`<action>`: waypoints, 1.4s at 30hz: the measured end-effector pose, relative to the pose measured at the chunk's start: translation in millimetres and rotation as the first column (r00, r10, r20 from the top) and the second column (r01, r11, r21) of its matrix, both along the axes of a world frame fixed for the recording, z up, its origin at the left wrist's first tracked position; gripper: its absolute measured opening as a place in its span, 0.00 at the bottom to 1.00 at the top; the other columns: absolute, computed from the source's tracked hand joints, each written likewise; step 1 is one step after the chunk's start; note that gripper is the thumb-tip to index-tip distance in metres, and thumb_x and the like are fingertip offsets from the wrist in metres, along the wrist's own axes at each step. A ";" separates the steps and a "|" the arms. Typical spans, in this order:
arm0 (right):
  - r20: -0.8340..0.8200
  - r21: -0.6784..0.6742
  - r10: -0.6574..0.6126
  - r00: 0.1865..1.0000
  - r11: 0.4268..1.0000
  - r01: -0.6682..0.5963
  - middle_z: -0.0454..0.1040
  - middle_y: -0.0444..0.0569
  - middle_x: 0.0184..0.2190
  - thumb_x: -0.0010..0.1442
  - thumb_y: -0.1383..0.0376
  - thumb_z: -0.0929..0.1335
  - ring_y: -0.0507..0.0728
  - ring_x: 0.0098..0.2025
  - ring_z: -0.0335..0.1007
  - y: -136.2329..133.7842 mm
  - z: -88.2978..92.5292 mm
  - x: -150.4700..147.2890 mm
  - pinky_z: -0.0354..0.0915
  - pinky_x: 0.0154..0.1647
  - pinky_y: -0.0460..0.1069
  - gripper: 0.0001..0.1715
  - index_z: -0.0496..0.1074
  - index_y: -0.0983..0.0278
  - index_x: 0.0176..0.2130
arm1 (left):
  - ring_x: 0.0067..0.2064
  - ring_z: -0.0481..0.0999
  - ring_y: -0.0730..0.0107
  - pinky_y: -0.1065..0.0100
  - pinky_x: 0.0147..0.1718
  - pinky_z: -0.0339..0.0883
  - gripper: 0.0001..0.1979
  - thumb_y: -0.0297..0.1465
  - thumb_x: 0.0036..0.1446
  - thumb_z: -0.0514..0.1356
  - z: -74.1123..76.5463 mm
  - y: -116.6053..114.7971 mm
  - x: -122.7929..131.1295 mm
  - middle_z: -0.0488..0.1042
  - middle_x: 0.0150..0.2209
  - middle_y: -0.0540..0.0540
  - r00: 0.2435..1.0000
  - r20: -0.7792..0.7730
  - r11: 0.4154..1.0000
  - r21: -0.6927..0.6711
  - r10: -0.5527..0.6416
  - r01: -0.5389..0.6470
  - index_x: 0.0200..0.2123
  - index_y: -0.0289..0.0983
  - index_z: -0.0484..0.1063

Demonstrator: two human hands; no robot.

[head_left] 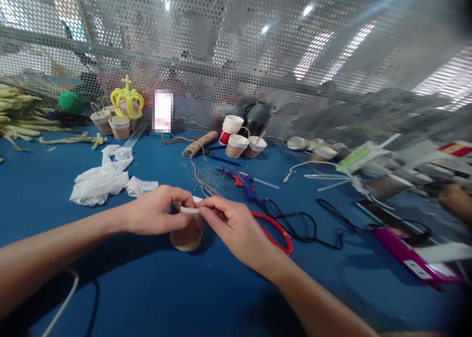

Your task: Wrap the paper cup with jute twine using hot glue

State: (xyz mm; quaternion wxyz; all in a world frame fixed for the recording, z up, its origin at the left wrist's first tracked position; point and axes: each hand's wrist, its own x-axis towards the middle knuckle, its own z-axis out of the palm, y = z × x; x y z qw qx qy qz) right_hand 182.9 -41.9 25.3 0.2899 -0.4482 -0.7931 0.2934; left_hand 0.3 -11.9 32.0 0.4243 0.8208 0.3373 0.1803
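Observation:
In front of me a small brown cup (187, 238) with a pale rim stands on the blue table; its side seems wrapped in twine. My left hand (157, 211) grips the cup from the left, fingers curled over the rim and thumb on the near side. With fingertips pinched at the rim's right side, my right hand (236, 225) meets it close to the left fingers. Whether a thin strip lies in that pinch is hidden. Behind the hands lie scissors (211, 189), partly covered, and a blue glue gun (239, 179). White lace (99, 182) lies heaped to the left.
A twine roll (201, 144) and finished-looking small buckets (237, 146) stand farther back. Black cable (298, 224) and a red ring-shaped piece (282, 233) lie right. A purple device (409, 256) and another person's hand (457, 202) are far right. Perforated metal panel (206, 57) closes the back.

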 end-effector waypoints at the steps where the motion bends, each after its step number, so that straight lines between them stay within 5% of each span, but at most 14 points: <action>1: 0.001 0.003 -0.001 1.000 1.000 0.001 0.73 0.44 0.32 0.60 0.63 0.60 0.52 0.35 0.68 -0.1 0.0 0.0 0.62 0.36 0.47 0.11 0.70 0.62 0.38 | 0.30 0.67 0.74 0.75 0.30 0.61 0.05 0.24 0.48 0.53 -0.2 -0.3 0.4 0.70 0.27 0.51 1.000 0.009 1.000 -0.008 0.005 -0.005 0.29 0.33 0.68; 13: -0.042 0.001 0.004 0.999 1.000 -0.004 0.74 0.44 0.32 0.60 0.64 0.60 0.52 0.34 0.68 -1.3 -1.8 -1.6 0.62 0.35 0.46 0.10 0.70 0.62 0.37 | 0.27 0.62 0.75 0.74 0.28 0.58 0.03 0.26 0.47 0.52 -1.0 -3.5 3.5 0.65 0.24 0.52 0.995 0.030 0.995 -0.043 0.091 -0.090 0.25 0.33 0.64; 18: -0.173 -0.007 -0.150 0.973 0.988 0.151 0.72 0.47 0.34 0.56 0.61 0.64 0.53 0.35 0.67 3.4 0.6 5.7 0.62 0.36 0.47 0.11 0.70 0.62 0.40 | 0.28 0.64 0.74 0.73 0.29 0.60 0.02 0.26 0.47 0.51 -0.8 -2.6 1.6 0.66 0.25 0.51 0.993 0.085 0.990 -0.121 0.078 -0.068 0.25 0.34 0.62; 23: -0.629 -0.382 -0.241 0.739 0.924 -0.023 0.72 0.44 0.31 0.53 0.60 0.67 0.48 0.32 0.64 11.7 2.4 13.1 0.59 0.30 0.44 0.07 0.74 0.59 0.33 | 0.28 0.63 0.74 0.72 0.29 0.59 0.04 0.27 0.47 0.51 0.2 1.5 -1.7 0.66 0.25 0.51 0.990 0.097 0.993 -0.080 0.098 -0.091 0.23 0.34 0.61; 28: -0.756 -0.506 -0.305 0.579 0.834 -0.222 0.68 0.44 0.25 0.49 0.66 0.69 0.47 0.25 0.59 13.5 4.7 12.5 0.54 0.23 0.43 0.04 0.74 0.64 0.27 | 0.27 0.63 0.74 0.72 0.28 0.59 0.04 0.29 0.47 0.51 -0.6 6.6 -4.9 0.65 0.24 0.51 0.979 0.104 0.984 -0.060 0.174 -0.169 0.23 0.34 0.60; 37: -0.743 -0.550 -0.359 0.565 0.809 -0.209 0.65 0.43 0.21 0.47 0.68 0.69 0.46 0.22 0.56 14.5 4.7 11.8 0.51 0.21 0.43 0.03 0.71 0.67 0.24 | 0.26 0.63 0.74 0.73 0.27 0.59 0.04 0.29 0.47 0.51 -8.0 11.5 -5.3 0.65 0.22 0.51 0.973 0.074 0.976 0.001 0.217 -0.218 0.23 0.35 0.60; 42: -0.693 -0.557 -0.348 0.632 0.814 -0.163 0.64 0.41 0.20 0.44 0.69 0.70 0.45 0.20 0.55 14.3 2.2 11.8 0.50 0.21 0.43 0.04 0.70 0.67 0.24 | 0.25 0.62 0.75 0.74 0.26 0.58 0.04 0.29 0.46 0.51 -8.6 11.0 -4.6 0.65 0.22 0.52 0.974 0.072 0.977 -0.007 0.215 -0.215 0.23 0.35 0.60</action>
